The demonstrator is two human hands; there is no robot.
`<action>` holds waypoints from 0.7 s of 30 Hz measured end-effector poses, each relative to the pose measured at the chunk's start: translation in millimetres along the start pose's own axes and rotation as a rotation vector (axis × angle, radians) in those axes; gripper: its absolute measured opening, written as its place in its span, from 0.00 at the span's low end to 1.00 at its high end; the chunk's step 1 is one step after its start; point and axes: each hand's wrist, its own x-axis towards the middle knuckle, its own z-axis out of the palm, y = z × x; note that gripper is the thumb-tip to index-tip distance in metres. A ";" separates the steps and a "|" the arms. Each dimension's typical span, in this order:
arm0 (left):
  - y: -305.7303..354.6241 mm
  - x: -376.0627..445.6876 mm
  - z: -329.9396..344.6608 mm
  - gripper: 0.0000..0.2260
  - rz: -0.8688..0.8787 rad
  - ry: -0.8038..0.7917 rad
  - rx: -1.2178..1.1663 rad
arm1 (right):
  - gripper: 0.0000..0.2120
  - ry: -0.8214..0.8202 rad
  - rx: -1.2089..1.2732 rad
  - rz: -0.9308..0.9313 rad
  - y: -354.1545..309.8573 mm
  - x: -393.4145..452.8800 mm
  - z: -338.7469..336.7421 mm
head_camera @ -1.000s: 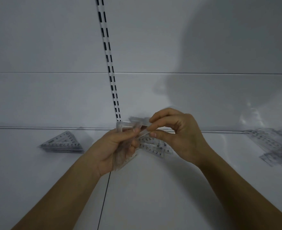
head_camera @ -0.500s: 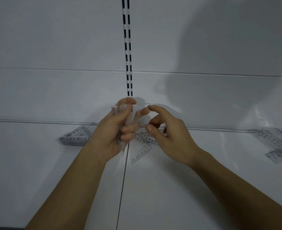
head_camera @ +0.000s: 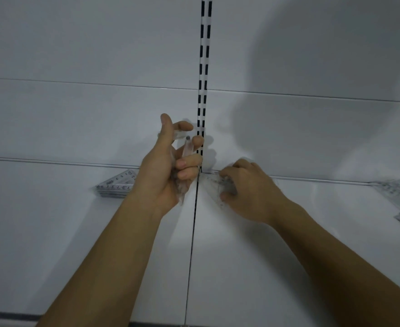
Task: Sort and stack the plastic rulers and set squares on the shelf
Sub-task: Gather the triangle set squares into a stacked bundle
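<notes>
Head view, sorting in progress, judged part done.

Item 1: left hand (head_camera: 168, 171), raised above the shelf (head_camera: 241, 267), fingers curled round a small bundle of clear plastic pieces (head_camera: 186, 149) held on edge; their kind, ruler or set square, cannot be told.

Item 2: right hand (head_camera: 246, 187), palm down on the shelf near the back wall (head_camera: 76, 119), fingertips curled onto a clear set square (head_camera: 214, 182) lying flat just right of the shelf seam (head_camera: 193, 244). Whether it is already pinched or only pressed cannot be told.

Item 3: stack of set squares (head_camera: 116, 186), left of the left hand, edges roughly aligned, lying close to the back wall. Judged finished or nearly so.

Item 4: loose heap of clear rulers and set squares (head_camera: 399, 199), far right, overlapping at mixed angles and cut off by the frame edge. Judged still unsorted; this is the bulk of what is left.

Edges and room: back wall and slotted upright (head_camera: 202, 67) stand directly behind both hands, so little room rearward. Front half of the shelf, beneath the forearms, lies bare and wide. Clear stretch also between the right hand and the heap. Shelf's front lip (head_camera: 5, 317) shows at lower left, well apart from all pieces. Thin clear plastic lying flat likely needs lifting by an edge.
</notes>
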 end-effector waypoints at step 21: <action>-21.9 15.0 -18.7 0.17 -0.211 0.145 0.105 | 0.04 0.635 0.448 0.092 25.2 -1.3 -34.1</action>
